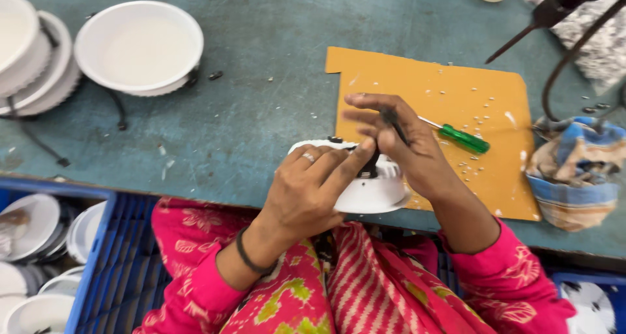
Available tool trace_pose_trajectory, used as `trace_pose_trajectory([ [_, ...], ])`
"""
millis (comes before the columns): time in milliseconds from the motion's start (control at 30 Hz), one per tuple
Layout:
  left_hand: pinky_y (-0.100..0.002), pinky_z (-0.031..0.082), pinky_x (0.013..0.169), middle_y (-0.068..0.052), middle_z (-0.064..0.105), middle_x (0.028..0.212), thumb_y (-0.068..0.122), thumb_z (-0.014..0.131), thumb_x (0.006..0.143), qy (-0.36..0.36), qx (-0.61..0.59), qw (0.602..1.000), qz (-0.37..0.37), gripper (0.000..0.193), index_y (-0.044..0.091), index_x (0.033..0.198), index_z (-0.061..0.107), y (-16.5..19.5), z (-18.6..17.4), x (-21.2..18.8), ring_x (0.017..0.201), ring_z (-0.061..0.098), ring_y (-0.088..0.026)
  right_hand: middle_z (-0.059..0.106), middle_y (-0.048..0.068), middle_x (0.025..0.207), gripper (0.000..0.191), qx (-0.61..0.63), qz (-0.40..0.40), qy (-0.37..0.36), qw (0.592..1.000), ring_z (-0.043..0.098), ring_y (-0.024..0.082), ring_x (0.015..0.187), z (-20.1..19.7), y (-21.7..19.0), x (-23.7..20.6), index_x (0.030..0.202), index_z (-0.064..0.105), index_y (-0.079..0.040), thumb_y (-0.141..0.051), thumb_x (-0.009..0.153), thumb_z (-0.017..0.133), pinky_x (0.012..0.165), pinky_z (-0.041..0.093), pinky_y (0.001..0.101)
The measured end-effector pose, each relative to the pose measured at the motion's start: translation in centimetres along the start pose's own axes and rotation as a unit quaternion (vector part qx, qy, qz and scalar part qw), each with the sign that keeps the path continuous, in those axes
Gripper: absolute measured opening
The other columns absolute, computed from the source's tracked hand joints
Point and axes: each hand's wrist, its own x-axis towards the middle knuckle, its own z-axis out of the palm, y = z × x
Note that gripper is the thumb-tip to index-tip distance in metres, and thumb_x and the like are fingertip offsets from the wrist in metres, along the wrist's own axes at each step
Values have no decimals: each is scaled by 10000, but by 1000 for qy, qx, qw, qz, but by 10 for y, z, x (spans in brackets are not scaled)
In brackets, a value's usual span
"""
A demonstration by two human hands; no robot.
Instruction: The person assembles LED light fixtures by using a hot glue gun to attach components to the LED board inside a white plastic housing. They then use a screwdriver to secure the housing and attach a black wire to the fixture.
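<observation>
A round white lamp housing (375, 194) rests at the near edge of the teal table. My left hand (313, 187) grips its left side, the index finger stretched across the top towards a black part (369, 167) in its middle. My right hand (398, 145) hovers over the housing's right side, fingers spread, pinching a thin black wire (393, 122) that runs down to that black part. A screwdriver (463, 139) with a green handle lies just right of my right hand on an orange cardboard sheet (450, 86).
White round housings with black wires (138, 45) stand stacked at the far left. A blue crate (114, 262) with more white housings sits below the table's left edge. A bunched striped cloth (574, 167) lies at the right, dark cables (567, 66) above it.
</observation>
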Motion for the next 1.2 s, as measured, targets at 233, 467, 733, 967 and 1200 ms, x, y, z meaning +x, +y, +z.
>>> trace_pose_trajectory([
  [233, -453, 548, 870, -111, 697, 1035, 105, 759, 657, 16, -24, 1000, 5, 777, 2, 1406, 580, 2, -5, 9, 947, 683, -316, 713, 154, 999, 260, -320, 94, 300, 894, 688, 222, 910, -100, 40, -75, 1192, 704, 67, -53, 962, 721, 813, 552, 310],
  [467, -469, 554, 868, -127, 710, 1018, 51, 736, 554, -2, -2, 1000, -8, 878, 46, 1417, 578, 7, 2, 13, 911, 684, -330, 763, 111, 921, 252, -236, 129, 316, 910, 758, 135, 833, -201, 104, -49, 1218, 702, 15, -22, 1001, 579, 788, 625, 264],
  [733, -440, 543, 825, -100, 685, 927, 59, 723, 573, -15, 21, 999, -22, 850, 48, 1412, 593, 9, 5, 25, 846, 674, -307, 721, 186, 955, 148, -604, 67, 94, 789, 681, 369, 903, -201, 130, 6, 1000, 796, -68, -112, 881, 721, 815, 549, 455],
  [967, -412, 521, 736, -62, 653, 877, 72, 722, 607, -26, 34, 998, -44, 920, 126, 1505, 532, -1, 7, 28, 790, 657, -283, 716, 151, 806, 159, -517, 49, 187, 834, 703, 244, 682, -161, 80, 5, 966, 772, -34, -155, 864, 789, 661, 557, 368],
  [1200, -414, 508, 715, -58, 616, 806, 149, 776, 774, -6, 26, 999, -41, 816, 161, 1538, 492, 0, 20, 31, 731, 635, -273, 737, 72, 950, 122, -205, -130, 116, 963, 736, 172, 866, -61, -31, -45, 1003, 751, -34, 12, 889, 749, 761, 612, 293],
])
